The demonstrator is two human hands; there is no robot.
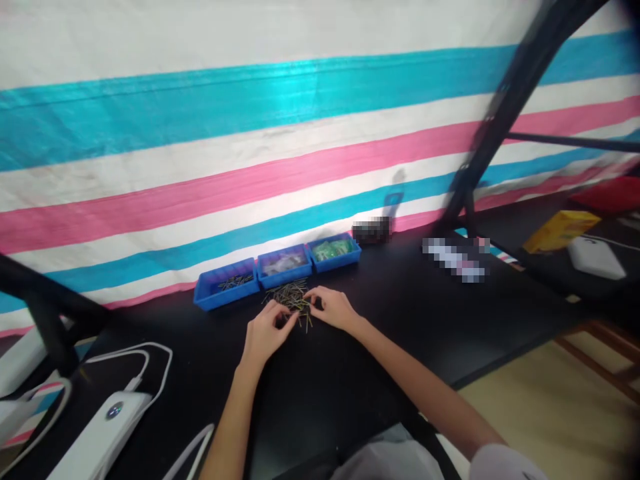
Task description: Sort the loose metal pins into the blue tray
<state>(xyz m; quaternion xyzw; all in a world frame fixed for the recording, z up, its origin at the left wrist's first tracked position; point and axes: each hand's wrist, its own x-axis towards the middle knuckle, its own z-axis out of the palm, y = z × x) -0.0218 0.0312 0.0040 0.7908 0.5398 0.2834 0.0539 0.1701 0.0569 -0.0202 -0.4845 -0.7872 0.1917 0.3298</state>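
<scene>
A loose pile of thin, brass-and-grey metal pins, perhaps screws or nails (pixel 286 293), lies on the black table, some spread toward me. My left hand (pixel 264 332) is at the near left edge of the pile, thumb and fingers bent toward each other in a pinch. From the right, my right hand (pixel 336 309) reaches to the pile with thumb and forefinger curled. What is between the fingertips of either hand is too small to make out. Just behind stand a blue tray (pixel 201 298) with similar pins, a blue tray (pixel 285 275) with clear bags, and a blue tray (pixel 345 264) with green bags.
A white power bank (pixel 95 433) with a cable lies at front left. Black frame posts (pixel 500 120) rise at both sides before a striped sheet (pixel 250 180). Toward the right are a blurred dark object (pixel 371 231), a yellow box (pixel 560 230) and a white device (pixel 596 258).
</scene>
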